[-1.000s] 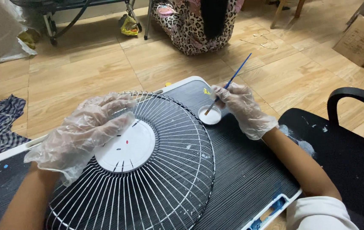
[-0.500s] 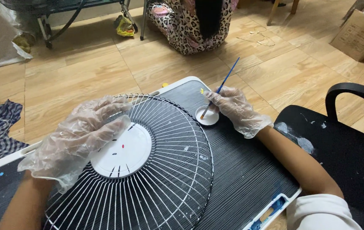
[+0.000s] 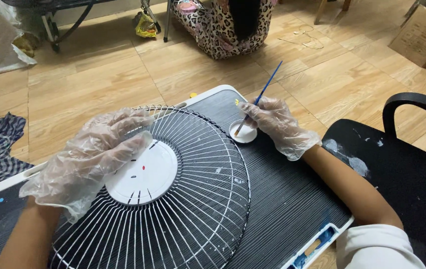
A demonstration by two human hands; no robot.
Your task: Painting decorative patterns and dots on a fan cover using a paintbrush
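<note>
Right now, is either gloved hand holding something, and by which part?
The right hand pinches a thin blue paintbrush low on its handle, tip in a small white dish. The left hand only rests on the fan grille.

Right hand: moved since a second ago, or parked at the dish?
No real move. The right hand holds the blue brush with its tip in the small white dish by the fan guard, as before; only the camera shifted.

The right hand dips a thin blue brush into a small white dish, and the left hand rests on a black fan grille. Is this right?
Not quite. The head view shows the fan grille is white, not black. The right hand does dip the thin blue brush into the small white dish, and the left hand rests on the grille.
</note>
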